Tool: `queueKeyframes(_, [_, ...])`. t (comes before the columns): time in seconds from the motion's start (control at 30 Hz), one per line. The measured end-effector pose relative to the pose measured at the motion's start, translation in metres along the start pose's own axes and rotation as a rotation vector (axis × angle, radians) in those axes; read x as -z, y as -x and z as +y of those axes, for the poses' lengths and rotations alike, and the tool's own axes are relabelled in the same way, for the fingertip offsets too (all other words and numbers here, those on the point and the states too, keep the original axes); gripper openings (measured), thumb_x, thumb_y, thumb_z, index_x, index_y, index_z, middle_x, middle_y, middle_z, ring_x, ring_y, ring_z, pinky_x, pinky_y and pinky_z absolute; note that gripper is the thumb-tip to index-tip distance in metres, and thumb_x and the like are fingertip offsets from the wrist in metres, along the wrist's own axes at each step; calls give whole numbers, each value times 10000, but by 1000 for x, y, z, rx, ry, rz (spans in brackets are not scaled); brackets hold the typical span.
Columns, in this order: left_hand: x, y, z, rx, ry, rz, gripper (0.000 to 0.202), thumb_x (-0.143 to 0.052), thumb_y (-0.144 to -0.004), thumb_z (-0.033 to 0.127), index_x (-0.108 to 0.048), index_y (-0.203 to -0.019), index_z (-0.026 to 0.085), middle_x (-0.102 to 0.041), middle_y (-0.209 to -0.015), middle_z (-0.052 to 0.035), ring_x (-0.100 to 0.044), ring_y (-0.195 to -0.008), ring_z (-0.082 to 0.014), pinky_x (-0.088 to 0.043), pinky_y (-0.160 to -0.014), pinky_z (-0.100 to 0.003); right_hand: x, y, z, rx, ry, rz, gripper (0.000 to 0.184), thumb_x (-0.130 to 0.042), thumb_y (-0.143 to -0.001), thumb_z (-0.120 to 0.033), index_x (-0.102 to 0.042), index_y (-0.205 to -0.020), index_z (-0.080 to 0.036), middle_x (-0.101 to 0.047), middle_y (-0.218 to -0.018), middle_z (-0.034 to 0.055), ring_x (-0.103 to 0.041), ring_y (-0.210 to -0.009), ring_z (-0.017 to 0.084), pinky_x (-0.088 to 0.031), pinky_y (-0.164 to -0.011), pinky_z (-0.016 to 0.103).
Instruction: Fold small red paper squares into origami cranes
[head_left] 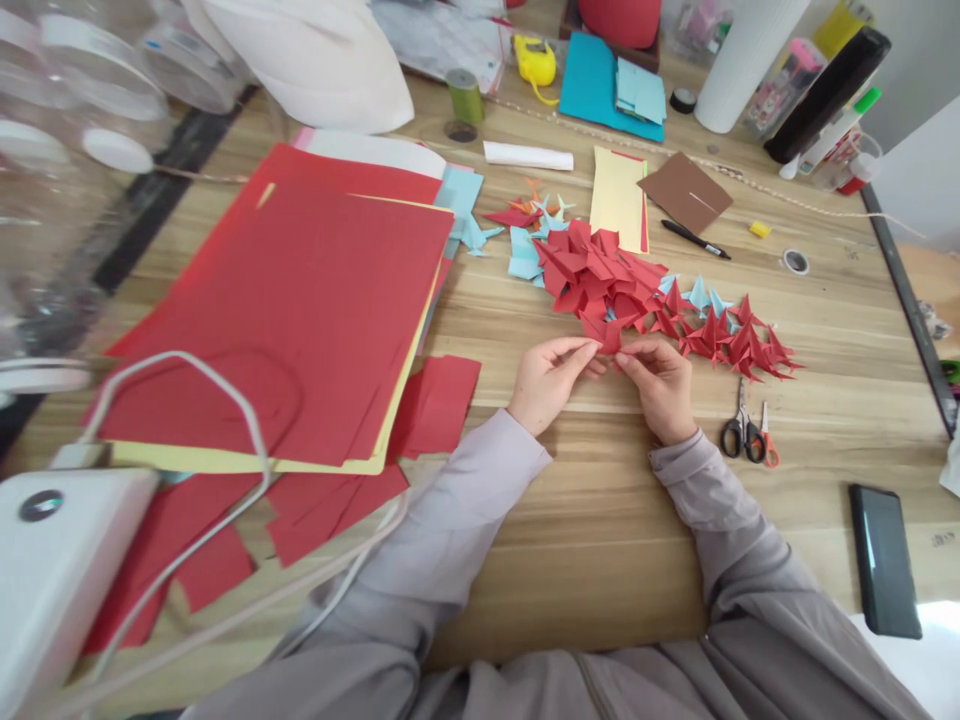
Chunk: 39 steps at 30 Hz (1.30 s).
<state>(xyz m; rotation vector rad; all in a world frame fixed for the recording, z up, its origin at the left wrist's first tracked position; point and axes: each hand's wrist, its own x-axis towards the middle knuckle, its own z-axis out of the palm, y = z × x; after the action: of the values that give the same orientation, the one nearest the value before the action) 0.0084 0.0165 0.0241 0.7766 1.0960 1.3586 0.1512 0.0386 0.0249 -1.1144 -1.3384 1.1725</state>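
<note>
A small piece of folded red paper (608, 336) is pinched between both hands near the middle of the table. My left hand (550, 382) has its thumb and fingers closed on the left side of it. The right side is gripped by my right hand (662, 384), thumb against fingertips. Just beyond the fingers lies a heap of red folded papers (596, 268), partly behind the held piece. To the right of the heap, red paper cranes (720, 338) stand in a cluster with a few light blue cranes (699, 294) among them.
A large stack of red paper sheets (285, 310) lies at the left, red paper pieces (435, 405) beside it. A white power bank (75, 580) trails a cable across the left side. Scissors (742, 430) and a phone (885, 560) lie right, a black pen (694, 240) behind.
</note>
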Motion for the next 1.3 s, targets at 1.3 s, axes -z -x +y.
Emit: queueKeyframes(1.3, [-2, 1, 3, -29, -64, 140, 148, -773, -619, 210, -751, -759, 170, -734, -736, -36, -662, -643, -146, -572, -704, -308, -1, 1, 0, -34, 55, -20, 197, -770, -674, -378, -678, -727, -211, -709, -810, 25, -659, -778, 174, -544, -760, 336])
